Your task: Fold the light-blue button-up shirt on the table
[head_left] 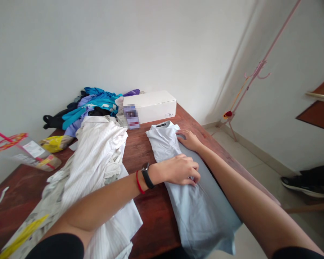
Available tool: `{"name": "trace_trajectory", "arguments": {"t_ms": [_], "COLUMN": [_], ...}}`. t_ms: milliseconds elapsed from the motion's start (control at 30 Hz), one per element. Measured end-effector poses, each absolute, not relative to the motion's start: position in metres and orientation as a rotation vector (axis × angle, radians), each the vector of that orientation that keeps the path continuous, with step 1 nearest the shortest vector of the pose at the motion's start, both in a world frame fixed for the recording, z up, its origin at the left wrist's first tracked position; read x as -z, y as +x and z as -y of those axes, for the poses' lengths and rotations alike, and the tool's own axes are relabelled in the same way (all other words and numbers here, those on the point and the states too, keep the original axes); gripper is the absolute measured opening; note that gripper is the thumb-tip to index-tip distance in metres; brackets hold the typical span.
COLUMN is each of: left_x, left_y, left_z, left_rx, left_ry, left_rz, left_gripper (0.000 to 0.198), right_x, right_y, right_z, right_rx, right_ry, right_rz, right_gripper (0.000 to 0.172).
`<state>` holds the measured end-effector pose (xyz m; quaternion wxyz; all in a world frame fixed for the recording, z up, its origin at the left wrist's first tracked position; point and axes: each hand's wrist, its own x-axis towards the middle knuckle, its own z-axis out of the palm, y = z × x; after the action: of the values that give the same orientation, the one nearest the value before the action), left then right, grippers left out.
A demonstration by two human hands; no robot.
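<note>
A pale blue shirt (194, 201), folded into a long strip, lies on the brown wooden table (148, 205) with its collar toward the wall. My left hand (182, 169) rests on the middle of the shirt with its fingers curled, pinching the cloth. A black band and a red string sit on that wrist. My right hand (189, 139) lies flat, fingers stretched, on the shirt's upper right edge near the collar.
A heap of white striped garments (97, 158) lies left of the shirt. Behind it sit blue and purple clothes (94, 106) and a white box (151, 105). Plastic packets (29, 153) lie at far left. A pink coat stand (259, 68) and someone's black shoe (302, 181) are right.
</note>
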<state>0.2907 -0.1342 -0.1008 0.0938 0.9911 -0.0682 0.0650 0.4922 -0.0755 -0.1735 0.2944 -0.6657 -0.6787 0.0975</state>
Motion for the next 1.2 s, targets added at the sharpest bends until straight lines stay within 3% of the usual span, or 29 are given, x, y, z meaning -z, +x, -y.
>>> {"name": "trace_trajectory", "arguments": {"t_ms": [133,467,733,1000,1200], "left_x": [0.104,0.123,0.117,0.113,0.110], "left_y": [0.294,0.299,0.295,0.295,0.293], "left_z": [0.137,0.142,0.187,0.218,0.214], "left_rx": [-0.234,-0.238,-0.273,-0.096,-0.061], "left_ry": [2.937,3.011,2.988,2.997,2.918], "left_rz": [0.224,0.152,0.394,0.261,0.299], "left_gripper": [0.016,0.009,0.033,0.019,0.021], "right_x": [0.172,0.172,0.169,0.169,0.170], "right_y": [0.492,0.490,0.489,0.489,0.488], "right_z": [0.076,0.077,0.078,0.078,0.077], "right_rx": [-0.263,-0.265,-0.269,-0.278,-0.276], "right_ry": [-1.774,-1.795,-1.786,-1.798,-1.800], "right_rz": [1.810,1.790,1.797,1.796,1.787], "right_gripper": [0.034,0.033,0.033,0.032,0.031]}}
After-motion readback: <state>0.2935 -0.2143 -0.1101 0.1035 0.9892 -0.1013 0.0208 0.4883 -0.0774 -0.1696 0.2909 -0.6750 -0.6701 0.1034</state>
